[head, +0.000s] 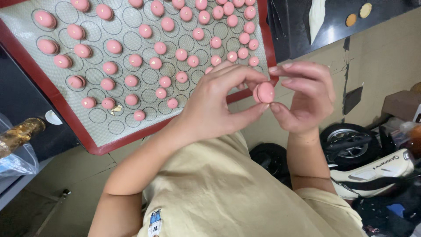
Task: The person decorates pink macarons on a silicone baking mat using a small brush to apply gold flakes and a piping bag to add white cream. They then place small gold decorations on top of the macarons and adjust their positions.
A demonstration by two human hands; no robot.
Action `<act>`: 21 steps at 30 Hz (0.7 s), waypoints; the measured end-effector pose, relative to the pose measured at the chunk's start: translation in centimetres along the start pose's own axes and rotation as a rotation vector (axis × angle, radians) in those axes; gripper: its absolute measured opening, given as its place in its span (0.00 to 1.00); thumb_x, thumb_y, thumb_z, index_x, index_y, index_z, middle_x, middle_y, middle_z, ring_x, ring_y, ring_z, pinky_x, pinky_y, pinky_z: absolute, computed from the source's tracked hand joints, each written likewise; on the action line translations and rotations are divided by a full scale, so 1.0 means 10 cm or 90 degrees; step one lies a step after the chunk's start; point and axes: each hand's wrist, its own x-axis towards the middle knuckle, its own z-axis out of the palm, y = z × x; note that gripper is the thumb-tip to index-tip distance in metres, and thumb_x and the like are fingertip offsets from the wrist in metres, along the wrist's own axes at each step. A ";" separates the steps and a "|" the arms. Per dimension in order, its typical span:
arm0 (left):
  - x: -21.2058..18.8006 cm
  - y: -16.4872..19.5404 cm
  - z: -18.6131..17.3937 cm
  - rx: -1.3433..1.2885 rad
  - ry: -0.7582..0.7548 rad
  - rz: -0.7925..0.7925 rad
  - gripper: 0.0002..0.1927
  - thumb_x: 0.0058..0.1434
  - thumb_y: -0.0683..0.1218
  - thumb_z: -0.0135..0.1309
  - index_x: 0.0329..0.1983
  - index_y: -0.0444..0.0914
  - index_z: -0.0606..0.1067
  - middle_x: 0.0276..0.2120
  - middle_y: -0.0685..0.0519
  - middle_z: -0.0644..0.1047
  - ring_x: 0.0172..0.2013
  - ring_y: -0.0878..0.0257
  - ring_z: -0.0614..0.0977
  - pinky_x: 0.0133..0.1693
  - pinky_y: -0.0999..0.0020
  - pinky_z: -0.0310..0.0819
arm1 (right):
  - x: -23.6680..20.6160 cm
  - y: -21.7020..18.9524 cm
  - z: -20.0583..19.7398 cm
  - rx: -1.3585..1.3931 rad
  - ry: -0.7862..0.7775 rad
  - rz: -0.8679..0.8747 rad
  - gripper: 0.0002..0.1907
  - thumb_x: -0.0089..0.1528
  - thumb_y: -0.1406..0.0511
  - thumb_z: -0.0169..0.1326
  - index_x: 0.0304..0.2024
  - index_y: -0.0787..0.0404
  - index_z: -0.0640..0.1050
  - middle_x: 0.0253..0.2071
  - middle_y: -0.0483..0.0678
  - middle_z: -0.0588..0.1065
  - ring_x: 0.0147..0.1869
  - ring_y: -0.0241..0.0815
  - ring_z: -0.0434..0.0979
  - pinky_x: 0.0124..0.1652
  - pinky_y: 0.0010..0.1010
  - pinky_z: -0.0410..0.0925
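A silicone baking mat (103, 139) with a dark red border and printed black circles filled the upper left of the view, and everything else can be placed against it. Dozens of pink macaron shells (131, 80) sat on the mat, thickest toward its upper right corner, with many circles near its lower edge bare. Off the mat's lower right edge, over the person's beige shirt (219, 188), the left hand (215, 105) and right hand (305, 98) met. Both pinched one pink sandwiched macaron (264, 92) between thumb and fingertips (two shells pressed together, edge toward the camera). Left of the mat lay a clear plastic bag (15, 162) with a gold-wrapped end. Well to the mat's right lay a white scooter (377, 169) on the floor.
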 end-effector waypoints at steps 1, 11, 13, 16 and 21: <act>-0.02 0.06 -0.03 0.001 0.003 -0.006 0.17 0.59 0.40 0.68 0.50 0.39 0.76 0.40 0.57 0.79 0.40 0.67 0.79 0.44 0.73 0.76 | 0.03 -0.05 0.01 -0.023 0.002 -0.022 0.20 0.63 0.59 0.64 0.48 0.66 0.74 0.54 0.56 0.70 0.54 0.53 0.81 0.50 0.36 0.79; -0.16 0.20 -0.19 -0.010 0.001 -0.025 0.18 0.59 0.41 0.67 0.51 0.39 0.77 0.37 0.57 0.78 0.39 0.67 0.78 0.40 0.76 0.77 | 0.16 -0.13 0.07 -0.060 0.008 -0.187 0.18 0.62 0.57 0.62 0.37 0.68 0.78 0.47 0.59 0.70 0.48 0.60 0.81 0.45 0.45 0.80; -0.16 0.21 -0.19 -0.008 0.003 -0.023 0.18 0.59 0.41 0.67 0.51 0.39 0.76 0.36 0.57 0.78 0.39 0.67 0.78 0.40 0.76 0.76 | 0.16 -0.12 0.07 -0.053 0.002 -0.194 0.17 0.62 0.58 0.63 0.35 0.68 0.78 0.46 0.59 0.70 0.47 0.60 0.81 0.44 0.46 0.80; -0.17 0.21 -0.19 -0.007 0.003 -0.020 0.18 0.58 0.41 0.66 0.51 0.39 0.76 0.36 0.57 0.78 0.39 0.67 0.79 0.41 0.76 0.76 | 0.18 -0.11 0.07 -0.045 -0.004 -0.210 0.16 0.61 0.59 0.63 0.33 0.68 0.78 0.45 0.60 0.71 0.46 0.61 0.81 0.43 0.47 0.80; -0.17 0.20 -0.19 -0.013 0.002 -0.019 0.17 0.59 0.41 0.66 0.50 0.39 0.76 0.36 0.57 0.79 0.39 0.67 0.79 0.41 0.76 0.76 | 0.20 -0.11 0.09 -0.038 0.004 -0.225 0.16 0.61 0.59 0.62 0.32 0.68 0.78 0.45 0.60 0.71 0.45 0.60 0.81 0.43 0.48 0.80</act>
